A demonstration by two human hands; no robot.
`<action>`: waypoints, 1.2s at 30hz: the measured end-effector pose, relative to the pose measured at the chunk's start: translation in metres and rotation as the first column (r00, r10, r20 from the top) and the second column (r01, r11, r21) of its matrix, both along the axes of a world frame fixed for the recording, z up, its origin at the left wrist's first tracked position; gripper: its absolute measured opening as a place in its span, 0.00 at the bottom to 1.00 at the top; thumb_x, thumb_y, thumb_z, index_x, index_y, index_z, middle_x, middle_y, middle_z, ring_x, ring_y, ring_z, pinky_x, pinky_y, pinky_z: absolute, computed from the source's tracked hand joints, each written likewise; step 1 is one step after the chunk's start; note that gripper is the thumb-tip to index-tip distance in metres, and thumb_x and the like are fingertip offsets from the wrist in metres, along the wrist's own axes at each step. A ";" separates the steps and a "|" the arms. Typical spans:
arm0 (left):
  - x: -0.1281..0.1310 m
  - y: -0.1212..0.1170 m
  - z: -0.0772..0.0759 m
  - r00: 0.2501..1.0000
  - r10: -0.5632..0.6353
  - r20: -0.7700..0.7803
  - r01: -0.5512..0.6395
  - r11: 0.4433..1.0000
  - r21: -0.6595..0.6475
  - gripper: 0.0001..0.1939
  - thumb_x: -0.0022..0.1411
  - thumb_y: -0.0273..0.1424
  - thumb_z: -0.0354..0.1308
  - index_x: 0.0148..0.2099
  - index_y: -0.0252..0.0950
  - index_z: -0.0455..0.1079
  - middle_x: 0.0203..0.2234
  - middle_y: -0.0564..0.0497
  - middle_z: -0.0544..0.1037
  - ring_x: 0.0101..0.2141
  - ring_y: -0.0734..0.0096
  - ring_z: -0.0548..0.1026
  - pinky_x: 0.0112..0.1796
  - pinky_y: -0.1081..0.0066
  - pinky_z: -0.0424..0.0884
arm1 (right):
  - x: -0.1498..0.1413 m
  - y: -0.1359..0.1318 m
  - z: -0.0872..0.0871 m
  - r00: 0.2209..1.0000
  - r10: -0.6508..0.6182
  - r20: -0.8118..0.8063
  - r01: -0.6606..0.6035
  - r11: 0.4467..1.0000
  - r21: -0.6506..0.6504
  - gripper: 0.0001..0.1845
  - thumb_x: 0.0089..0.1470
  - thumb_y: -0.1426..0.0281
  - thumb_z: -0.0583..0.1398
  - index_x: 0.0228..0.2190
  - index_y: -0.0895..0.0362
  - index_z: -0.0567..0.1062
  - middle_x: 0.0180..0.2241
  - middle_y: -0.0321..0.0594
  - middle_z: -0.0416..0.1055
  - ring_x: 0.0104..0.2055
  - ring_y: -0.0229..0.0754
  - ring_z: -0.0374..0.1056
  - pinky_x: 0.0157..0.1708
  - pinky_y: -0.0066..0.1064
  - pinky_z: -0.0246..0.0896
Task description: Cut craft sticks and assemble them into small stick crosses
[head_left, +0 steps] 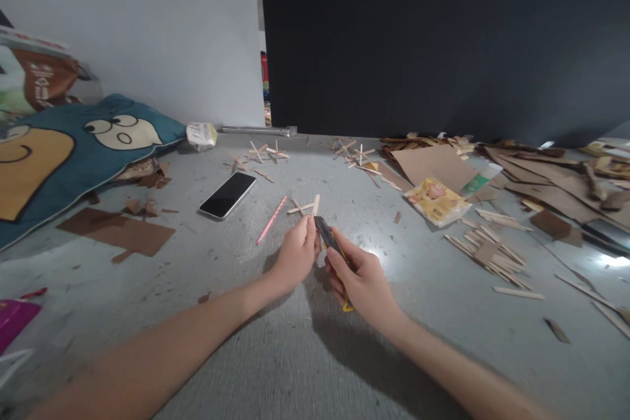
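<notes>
My left hand (298,248) is closed around the lower end of a wooden craft stick (316,204), whose pale tip stands up past my fingers. In my right hand (363,279) is a black and yellow utility knife (329,236), its front end against the stick at my left fingertips. The blade itself is too small to make out. Just beyond my hands, a few stick pieces (301,208) lie crossed on the grey surface. A pink pencil (271,220) rests left of my left hand.
A phone (227,195) lies to the left, near cut cardboard (118,231) and a blue cushion (98,151). Crossed stick pieces (277,152) sit farther back. On the right are a yellow packet (436,201), a bundle of craft sticks (487,252) and stacked cardboard (546,180).
</notes>
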State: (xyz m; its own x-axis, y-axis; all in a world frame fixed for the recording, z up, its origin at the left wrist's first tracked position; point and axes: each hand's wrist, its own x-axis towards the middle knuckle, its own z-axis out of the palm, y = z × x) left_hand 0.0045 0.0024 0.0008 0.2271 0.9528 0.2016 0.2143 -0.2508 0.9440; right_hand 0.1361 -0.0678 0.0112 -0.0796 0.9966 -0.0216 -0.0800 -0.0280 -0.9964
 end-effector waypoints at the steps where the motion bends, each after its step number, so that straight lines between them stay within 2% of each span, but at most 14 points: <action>1: 0.001 -0.001 0.000 1.000 0.004 0.027 -0.003 1.000 -0.012 0.23 0.76 0.48 0.40 0.31 0.41 0.55 0.19 0.58 0.61 0.21 0.73 0.61 0.26 0.71 0.59 | 0.000 0.000 0.000 1.000 0.005 -0.018 -0.005 1.000 -0.007 0.35 0.61 0.52 0.60 0.64 0.56 0.68 0.22 0.25 0.56 0.17 0.30 0.51 0.13 0.22 0.56; 7: 0.004 -0.002 -0.003 0.986 -0.018 0.165 0.035 0.994 -0.102 0.26 0.74 0.54 0.42 0.31 0.41 0.55 0.18 0.59 0.59 0.19 0.74 0.60 0.24 0.71 0.59 | -0.001 0.000 0.002 0.995 0.024 -0.094 -0.029 0.998 -0.051 0.33 0.60 0.51 0.62 0.61 0.54 0.71 0.24 0.27 0.57 0.18 0.30 0.51 0.14 0.23 0.57; 13: 0.003 0.000 -0.006 0.975 0.000 0.221 0.030 0.991 -0.131 0.26 0.72 0.57 0.46 0.33 0.41 0.56 0.20 0.59 0.59 0.19 0.75 0.59 0.23 0.72 0.58 | -0.002 -0.001 0.001 0.993 0.028 -0.114 -0.034 0.998 -0.054 0.35 0.59 0.51 0.63 0.62 0.53 0.70 0.26 0.29 0.61 0.18 0.30 0.53 0.14 0.24 0.57; 16: 0.003 -0.002 -0.004 0.972 -0.048 0.230 0.076 0.991 -0.114 0.25 0.73 0.57 0.43 0.35 0.40 0.57 0.19 0.60 0.59 0.19 0.75 0.58 0.22 0.73 0.58 | 0.001 -0.001 0.001 0.999 -0.025 -0.045 0.025 1.000 -0.014 0.36 0.61 0.50 0.61 0.64 0.54 0.68 0.24 0.28 0.61 0.17 0.31 0.53 0.14 0.25 0.55; 18: 0.004 -0.004 -0.002 0.971 -0.090 0.223 0.117 0.987 -0.110 0.25 0.74 0.55 0.41 0.39 0.40 0.61 0.19 0.60 0.59 0.19 0.75 0.58 0.22 0.74 0.57 | 0.005 0.001 0.002 0.993 -0.115 0.028 0.114 0.993 0.034 0.35 0.61 0.50 0.60 0.63 0.56 0.68 0.22 0.26 0.60 0.16 0.31 0.52 0.14 0.26 0.54; 20: 0.004 -0.006 -0.001 0.970 -0.127 0.207 0.152 0.982 -0.113 0.24 0.74 0.54 0.41 0.42 0.39 0.63 0.19 0.60 0.59 0.19 0.75 0.58 0.22 0.74 0.57 | 0.012 0.004 0.005 0.966 -0.227 0.126 0.214 0.971 0.111 0.30 0.61 0.51 0.61 0.57 0.56 0.72 0.21 0.26 0.60 0.17 0.32 0.54 0.16 0.26 0.55; 22: 0.004 -0.007 -0.001 0.971 -0.167 0.168 0.186 0.977 -0.104 0.24 0.75 0.52 0.41 0.42 0.39 0.64 0.20 0.60 0.60 0.19 0.74 0.60 0.23 0.74 0.58 | 0.019 0.008 0.009 0.920 -0.312 0.238 0.265 0.941 0.209 0.21 0.59 0.53 0.63 0.45 0.56 0.75 0.22 0.27 0.61 0.20 0.33 0.56 0.20 0.27 0.55; 24: 0.003 -0.007 -0.002 0.972 -0.212 0.104 0.220 0.972 -0.077 0.24 0.76 0.51 0.40 0.41 0.38 0.65 0.20 0.59 0.62 0.20 0.74 0.61 0.24 0.73 0.60 | 0.025 0.011 0.013 0.887 -0.346 0.306 0.262 0.922 0.283 0.15 0.58 0.56 0.64 0.34 0.55 0.73 0.22 0.28 0.60 0.22 0.34 0.56 0.23 0.27 0.54; 26: 0.002 -0.007 -0.003 0.966 -0.254 0.054 0.257 0.965 -0.059 0.24 0.76 0.51 0.40 0.40 0.38 0.65 0.19 0.59 0.62 0.21 0.74 0.62 0.25 0.72 0.60 | 0.030 0.015 0.014 0.882 -0.338 0.330 0.236 0.920 0.312 0.15 0.58 0.57 0.63 0.30 0.55 0.71 0.21 0.28 0.58 0.23 0.34 0.54 0.24 0.27 0.51; 28: 0.000 -0.007 -0.003 0.955 -0.293 0.035 0.295 0.953 -0.065 0.25 0.75 0.52 0.41 0.39 0.38 0.66 0.19 0.58 0.62 0.21 0.74 0.61 0.25 0.72 0.59 | 0.032 0.017 0.015 0.885 -0.315 0.343 0.206 0.926 0.318 0.14 0.59 0.57 0.62 0.31 0.55 0.74 0.21 0.29 0.59 0.22 0.34 0.52 0.24 0.28 0.50; 32: -0.001 -0.008 -0.001 0.945 -0.326 0.013 0.326 0.944 -0.057 0.26 0.75 0.53 0.41 0.39 0.37 0.67 0.19 0.58 0.62 0.21 0.74 0.60 0.25 0.72 0.57 | 0.033 0.018 0.015 0.881 -0.287 0.377 0.157 0.927 0.340 0.15 0.60 0.56 0.61 0.36 0.55 0.77 0.24 0.34 0.69 0.24 0.36 0.58 0.25 0.29 0.53; 36: 0.001 -0.009 0.002 0.957 -0.272 0.102 0.282 0.954 -0.101 0.21 0.74 0.51 0.45 0.48 0.38 0.63 0.19 0.61 0.62 0.19 0.74 0.59 0.24 0.73 0.57 | 0.038 0.018 0.014 0.850 -0.303 0.430 0.165 0.930 0.330 0.17 0.64 0.54 0.57 0.41 0.56 0.75 0.21 0.31 0.64 0.22 0.36 0.58 0.24 0.28 0.53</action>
State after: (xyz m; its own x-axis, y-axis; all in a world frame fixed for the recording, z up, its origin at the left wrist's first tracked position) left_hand 0.0052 -0.0064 0.0025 0.4718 0.8726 0.1266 0.0683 -0.1793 0.9814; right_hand 0.1738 -0.0497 0.0248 0.1076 0.9551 0.2760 0.4253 0.2067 -0.8811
